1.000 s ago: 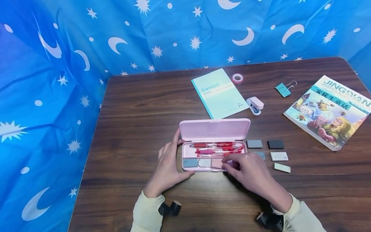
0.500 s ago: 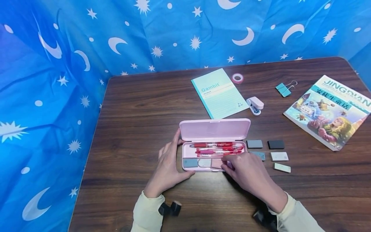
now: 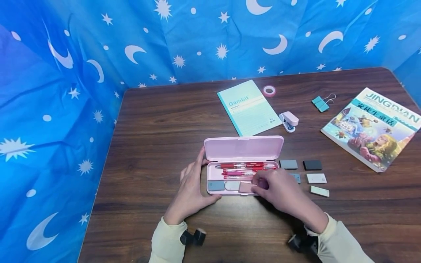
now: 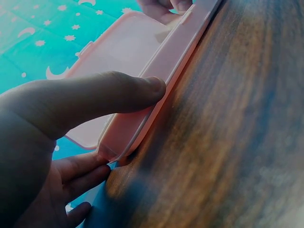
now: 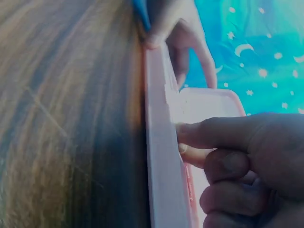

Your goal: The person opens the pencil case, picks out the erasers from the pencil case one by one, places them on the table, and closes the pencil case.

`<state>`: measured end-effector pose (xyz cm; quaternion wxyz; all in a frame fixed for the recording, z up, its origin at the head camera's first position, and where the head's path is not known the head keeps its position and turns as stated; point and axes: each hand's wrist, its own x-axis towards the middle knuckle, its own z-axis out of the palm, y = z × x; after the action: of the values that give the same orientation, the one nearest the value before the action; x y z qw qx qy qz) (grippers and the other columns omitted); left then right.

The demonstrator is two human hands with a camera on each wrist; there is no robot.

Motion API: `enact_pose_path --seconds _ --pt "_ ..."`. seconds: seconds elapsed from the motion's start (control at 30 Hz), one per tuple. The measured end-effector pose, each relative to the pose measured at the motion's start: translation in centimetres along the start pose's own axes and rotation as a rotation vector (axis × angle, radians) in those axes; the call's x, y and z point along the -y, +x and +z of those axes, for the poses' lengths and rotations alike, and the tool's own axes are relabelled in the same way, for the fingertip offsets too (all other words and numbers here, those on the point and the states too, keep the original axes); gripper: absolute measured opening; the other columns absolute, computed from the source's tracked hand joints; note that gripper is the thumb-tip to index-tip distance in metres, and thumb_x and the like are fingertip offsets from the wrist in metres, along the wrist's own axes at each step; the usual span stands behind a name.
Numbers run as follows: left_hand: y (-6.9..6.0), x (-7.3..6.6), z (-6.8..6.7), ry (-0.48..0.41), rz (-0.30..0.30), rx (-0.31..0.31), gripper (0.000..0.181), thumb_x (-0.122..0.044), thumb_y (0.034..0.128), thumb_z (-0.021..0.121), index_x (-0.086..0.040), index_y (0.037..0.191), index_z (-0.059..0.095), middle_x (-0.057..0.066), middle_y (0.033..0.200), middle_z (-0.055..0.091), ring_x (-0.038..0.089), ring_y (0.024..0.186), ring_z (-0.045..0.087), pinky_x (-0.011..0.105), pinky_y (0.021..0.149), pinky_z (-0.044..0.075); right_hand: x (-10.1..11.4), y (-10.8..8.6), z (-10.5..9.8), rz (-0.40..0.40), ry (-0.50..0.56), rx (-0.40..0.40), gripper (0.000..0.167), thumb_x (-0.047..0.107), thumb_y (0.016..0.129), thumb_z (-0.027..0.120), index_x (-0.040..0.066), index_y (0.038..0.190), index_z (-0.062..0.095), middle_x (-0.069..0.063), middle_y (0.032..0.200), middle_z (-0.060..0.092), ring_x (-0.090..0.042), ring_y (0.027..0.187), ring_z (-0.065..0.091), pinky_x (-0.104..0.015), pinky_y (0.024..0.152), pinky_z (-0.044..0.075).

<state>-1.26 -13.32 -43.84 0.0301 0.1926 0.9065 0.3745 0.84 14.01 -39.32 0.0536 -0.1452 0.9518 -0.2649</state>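
Observation:
The pink pencil case lies with its lid up on the table. Inside are several red pens, and along the front compartment a blue-grey eraser, a white eraser and a pink eraser. My left hand grips the case's left end, its thumb on the front wall and its fingers round the far side. My right hand is over the case's right part, thumb and forefinger pinching the pink eraser's right end. That hand hides the right end of the front compartment.
Right of the case lie a grey eraser, a black eraser, a blue eraser partly hidden, a white eraser and a pale green one. Behind are a notebook, stapler, tape, binder clip and book.
My right hand's knuckles have lifted a little and its fingers have shifted at the pink eraser, which has turned slightly. The left hand stays on the case. The head view has tilted slightly.

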Motion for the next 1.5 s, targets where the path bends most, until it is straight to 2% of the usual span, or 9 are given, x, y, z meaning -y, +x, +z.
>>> enact_pose_path --seconds 0.17,0.27,0.43,0.57,0.93,1.07,1.2,1.37,1.5 --pt "-0.1 -0.1 0.2 -0.015 -0.001 -0.002 0.141 -0.036 0.063 0.097 -0.031 0.163 -0.002 0.0 0.148 0.05 0.019 0.134 0.041 0.052 0.114 0.023 -1.3 -0.4 -1.8 0.055 0.295 0.037 0.017 0.018 0.084 0.081 0.022 0.078 0.067 0.013 0.06 0.045 -0.002 0.054 0.043 -0.024 0.051 0.034" --pt "-0.1 -0.2 0.2 -0.016 0.001 -0.005 0.14 -0.036 0.0635 0.096 -0.031 0.163 -0.002 0.0 0.148 0.049 0.019 0.134 0.041 0.053 0.113 0.023 -2.7 -1.0 -3.8 0.06 0.36 0.052 0.014 0.016 0.086 0.08 0.02 0.081 0.067 0.011 0.06 0.046 -0.002 0.053 0.043 -0.024 0.048 0.035" --pt "0.0 -0.3 0.0 -0.022 0.0 -0.008 0.14 -0.036 0.0631 0.097 -0.032 0.163 -0.002 0.0 0.148 0.049 0.021 0.134 0.041 0.054 0.113 0.023 -5.6 -2.7 -7.0 0.136 0.232 0.159 0.014 0.016 0.085 0.079 0.019 0.081 0.066 0.011 0.06 0.045 -0.003 0.053 0.042 -0.024 0.051 0.033" --pt "0.0 -0.2 -0.1 -0.015 0.001 -0.009 0.142 -0.035 0.062 0.097 -0.031 0.163 -0.002 0.0 0.147 0.05 0.022 0.134 0.041 0.053 0.113 0.023 -7.4 -3.8 -7.2 0.167 0.17 0.238 0.014 0.017 0.085 0.078 0.021 0.079 0.066 0.012 0.058 0.046 -0.003 0.052 0.043 -0.023 0.052 0.033" --pt "-0.1 0.0 -0.1 -0.004 0.013 -0.004 0.139 -0.04 0.0649 0.095 -0.029 0.163 -0.002 -0.001 0.149 0.049 0.018 0.134 0.041 0.051 0.113 0.022 -8.6 -4.4 -5.4 0.179 0.061 0.139 0.017 0.018 0.083 0.08 0.025 0.074 0.067 0.013 0.059 0.048 -0.002 0.054 0.041 -0.025 0.054 0.03" --pt "0.0 -0.1 -0.1 0.005 0.03 -0.011 0.139 -0.039 0.0647 0.095 -0.027 0.163 -0.002 -0.001 0.149 0.049 0.018 0.134 0.042 0.05 0.111 0.024 -8.2 -4.4 -5.6 0.196 0.041 0.086 0.018 0.02 0.084 0.081 0.024 0.074 0.066 0.011 0.059 0.047 -0.003 0.053 0.04 -0.025 0.053 0.03" --pt "0.0 -0.1 -0.2 0.002 0.027 -0.001 0.138 -0.038 0.0651 0.095 -0.028 0.163 -0.002 -0.002 0.15 0.048 0.018 0.134 0.041 0.05 0.111 0.024 -6.3 -4.0 -5.8 0.198 0.097 0.02 0.011 0.02 0.086 0.08 0.021 0.08 0.07 0.009 0.06 0.048 -0.004 0.053 0.042 -0.025 0.051 0.032" --pt "-0.1 0.0 -0.2 -0.002 0.013 0.007 0.14 -0.037 0.0642 0.096 -0.03 0.163 -0.003 -0.004 0.149 0.049 0.017 0.134 0.041 0.05 0.113 0.023 -2.2 -2.3 -3.5 0.074 0.146 -0.04 0.003 0.021 0.087 0.08 0.021 0.087 0.077 0.015 0.058 0.046 -0.001 0.052 0.041 -0.024 0.05 0.033" --pt "-0.1 0.0 -0.1 0.012 0.019 0.002 0.138 -0.039 0.0653 0.095 -0.03 0.163 -0.003 -0.004 0.149 0.049 0.018 0.134 0.041 0.05 0.112 0.024 -0.1 -0.7 -1.1 0.008 0.143 -0.009 0.006 0.021 0.087 0.078 0.021 0.092 0.08 0.017 0.056 0.044 0.0 0.053 0.04 -0.024 0.052 0.033"
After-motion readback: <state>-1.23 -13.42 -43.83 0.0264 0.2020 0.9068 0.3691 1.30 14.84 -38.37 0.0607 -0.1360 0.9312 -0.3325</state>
